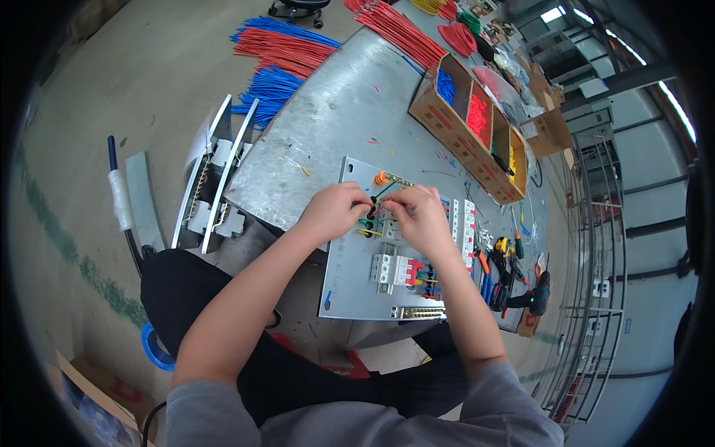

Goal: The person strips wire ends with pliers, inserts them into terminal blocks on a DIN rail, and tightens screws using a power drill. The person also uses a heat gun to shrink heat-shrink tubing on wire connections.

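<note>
A grey metal mounting plate (348, 272) lies on the near edge of the bench in front of me. Over its upper part, my left hand (335, 212) is closed in a pinch beside short green wires and a small black part (373, 203); what it grips is hidden. Facing it, my right hand (421, 220) pinches a thin wire (389, 197), and the fingertips of both hands nearly meet. Below them sit white circuit breakers with red levers (402, 271). Another row of breakers (463, 227) stands right of my right hand. A brass terminal strip (418, 313) runs along the plate's near edge.
A cardboard box (452, 136) with blue, red and yellow small parts stands on the metal bench (328, 112). Cut red wires (398, 33) lie farther back. Pliers (483, 262) and a cordless drill (538, 293) lie at right. Panel assemblies (214, 175) stand at left.
</note>
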Action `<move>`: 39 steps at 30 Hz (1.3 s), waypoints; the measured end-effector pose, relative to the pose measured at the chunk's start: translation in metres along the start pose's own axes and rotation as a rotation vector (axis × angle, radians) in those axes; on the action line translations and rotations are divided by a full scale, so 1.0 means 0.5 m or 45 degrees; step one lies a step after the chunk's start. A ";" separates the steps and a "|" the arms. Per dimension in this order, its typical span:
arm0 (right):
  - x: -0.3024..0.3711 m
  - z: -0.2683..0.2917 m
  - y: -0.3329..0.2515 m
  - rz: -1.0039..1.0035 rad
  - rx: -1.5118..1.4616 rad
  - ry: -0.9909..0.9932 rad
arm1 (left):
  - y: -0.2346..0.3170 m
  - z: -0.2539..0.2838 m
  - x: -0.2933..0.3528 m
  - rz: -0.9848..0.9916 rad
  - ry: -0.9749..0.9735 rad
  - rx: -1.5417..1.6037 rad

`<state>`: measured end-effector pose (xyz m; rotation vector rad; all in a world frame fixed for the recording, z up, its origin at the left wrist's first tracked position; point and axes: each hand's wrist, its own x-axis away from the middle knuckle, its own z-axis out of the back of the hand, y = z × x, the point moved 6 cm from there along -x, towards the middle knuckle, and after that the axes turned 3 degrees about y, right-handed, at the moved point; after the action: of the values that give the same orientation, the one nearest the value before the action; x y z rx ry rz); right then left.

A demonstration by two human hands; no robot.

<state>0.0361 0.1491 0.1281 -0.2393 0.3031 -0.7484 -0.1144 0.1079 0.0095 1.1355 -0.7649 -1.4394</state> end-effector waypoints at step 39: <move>0.028 -0.001 -0.020 -0.185 0.241 -0.173 | 0.006 0.023 -0.011 -0.026 -0.194 -0.184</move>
<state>0.0391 0.1322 0.1282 -0.1328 0.0849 -0.8943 -0.1241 0.1110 0.0173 0.9333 -0.7436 -1.5858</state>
